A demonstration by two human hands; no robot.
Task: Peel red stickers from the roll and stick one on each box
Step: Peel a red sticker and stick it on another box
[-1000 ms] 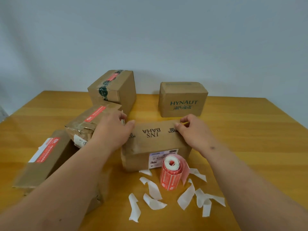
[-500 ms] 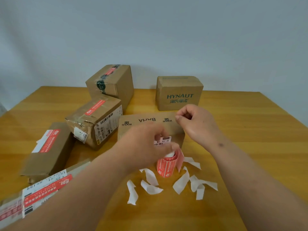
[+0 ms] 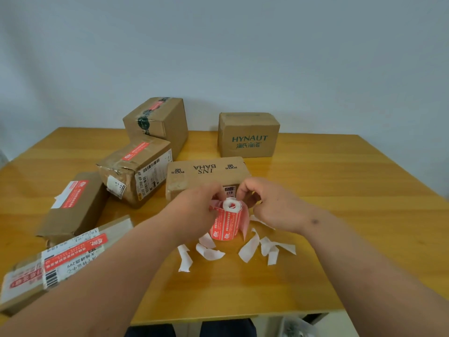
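Looks to me like a parcel packing spot in a plain room: wooden table against a bare wall, taped shipping boxes with barcode labels.

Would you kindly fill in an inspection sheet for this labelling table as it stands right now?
Surface: wooden table, glossy.
Job's things: sticker roll upright near the middle; six boxes; four on the left carry red stickers; INS BAHA box and HYNAUT box show none on their visible faces.
Clutter: white backing strips scattered in front of the roll.
Hands: left hand and right hand both at the roll's top; fingers curled, exact grip hard to tell.
Cables: nothing seen.
Surroundings: plain pale wall; dark clothing visible below the table edge.
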